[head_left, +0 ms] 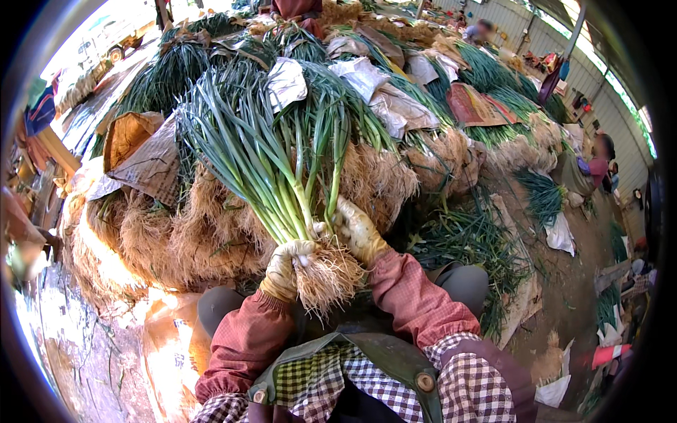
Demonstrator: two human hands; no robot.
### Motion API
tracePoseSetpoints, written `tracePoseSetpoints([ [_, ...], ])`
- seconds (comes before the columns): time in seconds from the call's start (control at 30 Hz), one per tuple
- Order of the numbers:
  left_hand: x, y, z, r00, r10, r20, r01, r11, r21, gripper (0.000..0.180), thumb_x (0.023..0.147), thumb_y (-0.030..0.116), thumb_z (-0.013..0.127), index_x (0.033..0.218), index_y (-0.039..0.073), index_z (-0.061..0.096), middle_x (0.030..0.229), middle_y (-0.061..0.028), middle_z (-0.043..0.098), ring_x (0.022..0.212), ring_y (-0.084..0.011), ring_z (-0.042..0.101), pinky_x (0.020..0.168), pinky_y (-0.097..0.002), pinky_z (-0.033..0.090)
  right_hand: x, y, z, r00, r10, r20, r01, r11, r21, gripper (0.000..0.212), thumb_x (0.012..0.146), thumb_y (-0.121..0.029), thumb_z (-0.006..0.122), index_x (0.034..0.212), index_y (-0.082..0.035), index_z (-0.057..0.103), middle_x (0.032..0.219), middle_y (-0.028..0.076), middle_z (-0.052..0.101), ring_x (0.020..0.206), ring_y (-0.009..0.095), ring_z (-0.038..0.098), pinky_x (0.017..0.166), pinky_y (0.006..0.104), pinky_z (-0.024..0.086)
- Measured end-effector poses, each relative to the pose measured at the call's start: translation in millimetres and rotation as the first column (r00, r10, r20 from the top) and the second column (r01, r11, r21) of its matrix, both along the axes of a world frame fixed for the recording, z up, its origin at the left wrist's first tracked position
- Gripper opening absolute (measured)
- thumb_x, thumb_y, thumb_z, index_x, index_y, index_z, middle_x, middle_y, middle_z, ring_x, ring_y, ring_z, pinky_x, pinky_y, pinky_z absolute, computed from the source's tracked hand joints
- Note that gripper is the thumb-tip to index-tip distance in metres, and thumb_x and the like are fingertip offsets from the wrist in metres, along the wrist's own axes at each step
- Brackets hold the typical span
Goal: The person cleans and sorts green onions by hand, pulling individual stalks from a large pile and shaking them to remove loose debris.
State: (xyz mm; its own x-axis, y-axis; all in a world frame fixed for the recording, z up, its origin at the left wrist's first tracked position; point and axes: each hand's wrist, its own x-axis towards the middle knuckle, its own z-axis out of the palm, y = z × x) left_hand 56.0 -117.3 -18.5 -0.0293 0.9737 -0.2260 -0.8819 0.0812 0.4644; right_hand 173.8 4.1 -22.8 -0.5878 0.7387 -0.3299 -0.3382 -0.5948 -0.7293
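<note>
A bunch of green onions (281, 197) is held up in front of my lap, long green leaves fanned away from me and pale, stringy roots (328, 276) hanging toward me. My left hand (288, 268), in a yellowish-white glove, is closed around the white stem ends on the bunch's left side. On the right, my right hand (360, 231) in a matching glove grips the stems just above the roots. Its fingertips are partly hidden behind the stalks. Both gloves meet reddish checked sleeve covers.
A large heap of green onions with brown roots (197, 233) rises before me, partly covered by sacks (151, 156) and a white sheet (287, 83). Loose green leaves (462, 247) lie at the right. A person (601, 158) sits farther right; an orange sack (169, 352) lies left.
</note>
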Motion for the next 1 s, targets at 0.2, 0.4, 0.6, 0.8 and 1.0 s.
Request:
tracePoseSetpoints([
  [0.2,3.3,-1.2,6.4,0.994,0.031,-0.106,-0.032,0.999,-0.014,0.048,0.07,0.001,0.061,0.117,-0.003,0.055,0.076,-0.0017,0.059,0.055,-0.0035,0.048,0.051,-0.0149,0.04,-2.0,27.3,-6.9,0.999,-0.004,-0.04,0.009,0.991,0.134,0.019,0.093,-0.027,0.055,0.091,-0.009,0.061,0.064,-0.003,0.051,0.044,0.004,0.039,0.035,0.0169,0.03],
  [0.4,2.7,-5.9,3.4,0.993,0.029,-0.117,-0.035,0.998,-0.053,0.044,0.069,0.002,0.062,0.113,-0.002,0.059,0.077,-0.001,0.058,0.054,-0.0062,0.047,0.053,-0.0154,0.04,-4.7,21.1,-54.7,0.916,0.158,0.368,-0.209,0.973,0.101,0.02,0.092,-0.021,0.051,0.095,-0.005,0.062,0.064,-0.001,0.054,0.054,0.014,0.052,0.053,0.0256,0.046],
  [0.6,14.7,5.4,10.4,0.994,0.016,-0.112,-0.021,0.999,-0.048,0.044,0.07,0.001,0.061,0.114,-0.002,0.058,0.076,-0.0007,0.057,0.054,-0.0063,0.047,0.053,-0.0154,0.04,37.7,-14.5,-168.5,0.894,0.423,-0.146,-0.433,0.9,-0.046,0.037,0.089,-0.035,0.056,0.11,-0.005,0.057,0.094,0.008,0.062,0.085,0.017,0.059,0.076,0.0288,0.049],
  [0.8,-1.3,2.7,-14.9,0.986,-0.025,-0.163,0.019,0.999,-0.038,0.041,0.07,0.002,0.063,0.111,-0.003,0.059,0.065,0.0009,0.055,0.054,-0.0063,0.048,0.053,-0.0157,0.04,55.5,4.6,7.2,0.881,0.161,0.444,-0.349,0.856,0.382,0.031,0.091,-0.031,0.059,0.105,-0.004,0.06,0.093,0.005,0.063,0.082,0.013,0.057,0.079,0.0273,0.046],
  [1.0,8.6,6.2,-7.0,0.987,0.071,-0.147,-0.081,0.995,-0.061,0.009,0.07,0.002,0.066,0.077,0.0,0.061,0.059,-0.0015,0.052,0.052,-0.0116,0.048,0.051,-0.0209,0.042,26.5,9.8,-10.2,0.826,0.134,0.548,-0.483,0.671,0.563,0.024,0.09,-0.022,0.06,0.096,0.001,0.063,0.081,0.002,0.062,0.074,0.01,0.053,0.069,0.0261,0.046],
])
